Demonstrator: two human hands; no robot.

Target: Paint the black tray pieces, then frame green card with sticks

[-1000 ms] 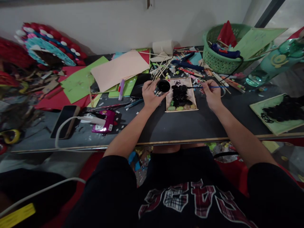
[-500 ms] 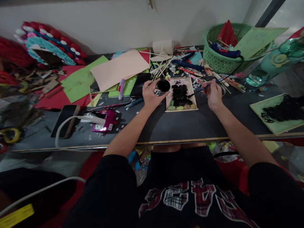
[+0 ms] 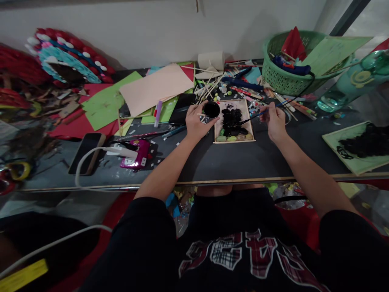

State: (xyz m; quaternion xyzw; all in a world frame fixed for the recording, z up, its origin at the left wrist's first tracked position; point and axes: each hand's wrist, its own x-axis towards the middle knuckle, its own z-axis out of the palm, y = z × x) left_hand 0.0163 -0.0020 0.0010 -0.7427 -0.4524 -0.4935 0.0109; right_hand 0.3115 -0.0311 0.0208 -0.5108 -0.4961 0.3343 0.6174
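A small framed panel (image 3: 218, 136) lies on the dark table, with glossy black stones (image 3: 231, 117) over its middle and green and tan stones (image 3: 232, 138) along its near edge. My left hand (image 3: 196, 121) is closed around a small cup of black paint (image 3: 211, 109), held at the panel's left side. In my right hand (image 3: 275, 121) is a thin paintbrush (image 3: 257, 116), pinched between the fingers to the right of the panel. Its dark tip reaches the right edge of the black stones; whether it touches them I cannot tell.
A green basket (image 3: 281, 79) and a teal bottle (image 3: 337, 93) stand at the back right. Another black-covered panel (image 3: 343, 158) lies far right. On the left are a phone (image 3: 86, 154), a purple glue gun-like device (image 3: 139, 154), a white cable (image 3: 79, 166) and coloured paper sheets (image 3: 158, 87).
The whole view has shifted slightly, so things appear a little farther right. Both hands keep their hold on the cup and the paintbrush, and the brush tip stays by the black stones.
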